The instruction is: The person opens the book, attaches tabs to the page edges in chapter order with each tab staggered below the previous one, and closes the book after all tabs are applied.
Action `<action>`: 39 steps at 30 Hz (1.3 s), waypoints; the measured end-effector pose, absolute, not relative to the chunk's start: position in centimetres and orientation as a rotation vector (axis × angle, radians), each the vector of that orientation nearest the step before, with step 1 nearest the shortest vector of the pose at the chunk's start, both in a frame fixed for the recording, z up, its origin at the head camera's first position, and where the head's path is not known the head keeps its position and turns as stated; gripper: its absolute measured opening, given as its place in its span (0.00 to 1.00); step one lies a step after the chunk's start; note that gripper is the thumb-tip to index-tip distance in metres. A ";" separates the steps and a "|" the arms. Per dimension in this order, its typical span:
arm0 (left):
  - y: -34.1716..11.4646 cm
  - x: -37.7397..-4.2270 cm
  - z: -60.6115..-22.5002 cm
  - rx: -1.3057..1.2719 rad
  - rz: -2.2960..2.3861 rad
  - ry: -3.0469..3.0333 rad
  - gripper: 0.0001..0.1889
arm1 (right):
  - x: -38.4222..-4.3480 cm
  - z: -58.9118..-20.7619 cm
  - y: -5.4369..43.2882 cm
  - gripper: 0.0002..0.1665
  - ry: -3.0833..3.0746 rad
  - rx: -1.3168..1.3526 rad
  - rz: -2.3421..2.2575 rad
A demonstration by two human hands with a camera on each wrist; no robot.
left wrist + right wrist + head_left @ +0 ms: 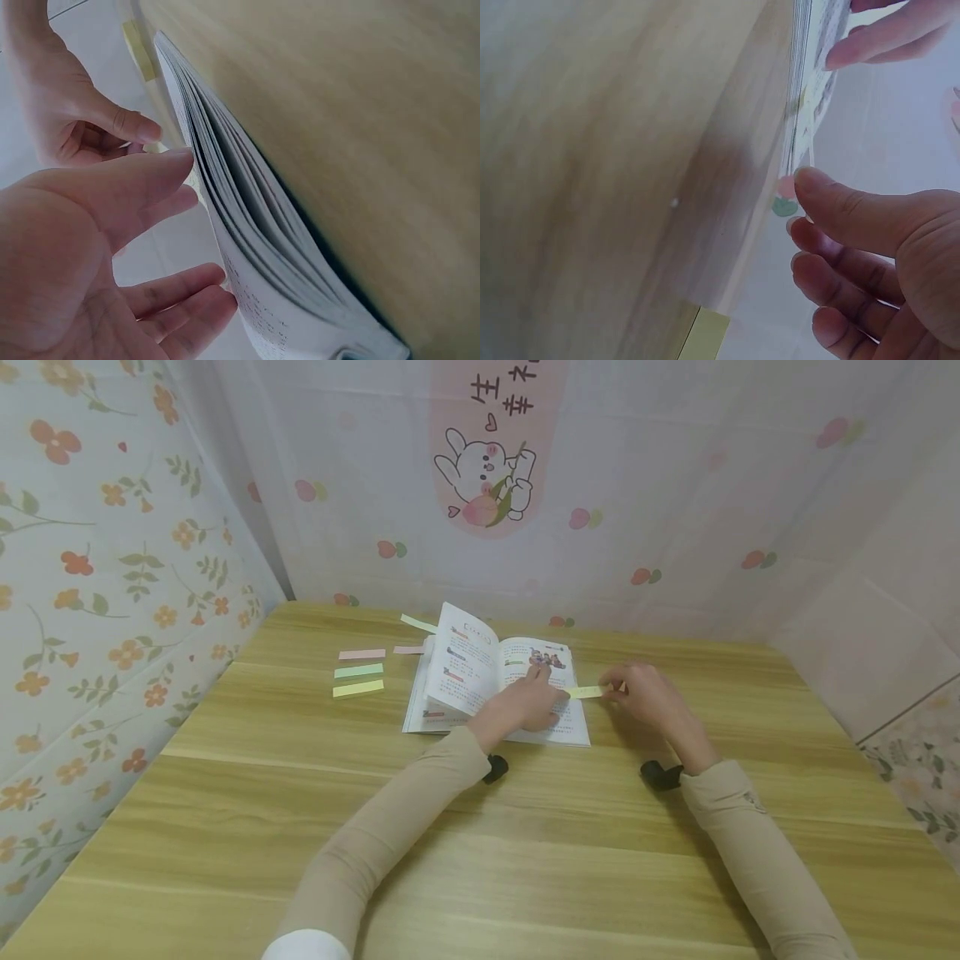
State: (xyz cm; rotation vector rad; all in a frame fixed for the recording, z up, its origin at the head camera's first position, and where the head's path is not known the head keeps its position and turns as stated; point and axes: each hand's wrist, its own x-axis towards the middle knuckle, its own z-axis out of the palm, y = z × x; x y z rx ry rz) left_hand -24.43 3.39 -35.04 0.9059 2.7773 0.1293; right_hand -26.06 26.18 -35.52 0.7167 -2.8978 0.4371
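An open book [461, 672] with printed pages lies on the wooden table, its left-hand leaves partly lifted. My left hand [527, 700] rests on the right-hand page with extended fingers, and in the left wrist view its fingertips touch the paper. At that page's outer edge, my right hand [651, 697] pinches the outer end of a yellow sticky tab [585, 692] between thumb and fingers. The tab's inner end meets the page beside my left fingers. In the right wrist view, the right thumb [840, 202] bears on the strip, seen nearly edge-on.
Left of the book lie three sticky tab pads: pink [362, 654], green [358, 671] and yellow [358, 688]. A pale green tab [418, 623] and a pink tab [408, 650] stick out from the book's left side. A patterned curtain [637, 510] hangs behind the table [525, 860].
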 end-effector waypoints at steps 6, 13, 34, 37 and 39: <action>3.5 -24.4 -35.2 0.938 0.094 2.773 0.24 | -26.1 -35.6 26.2 0.08 -2.915 0.721 0.434; 3.6 -24.2 -35.1 0.912 0.100 2.771 0.24 | -26.1 -35.7 26.2 0.08 -2.920 0.723 0.425; 4.0 -24.7 -35.6 0.862 0.043 2.756 0.27 | -25.4 -34.6 25.2 0.15 -2.977 0.704 0.422; 4.0 -24.7 -35.7 0.857 0.039 2.759 0.27 | -25.1 -34.3 24.5 0.16 -2.983 0.760 0.381; 4.0 -24.8 -35.7 0.860 0.034 2.761 0.27 | -25.0 -34.2 23.9 0.16 -2.979 0.809 0.350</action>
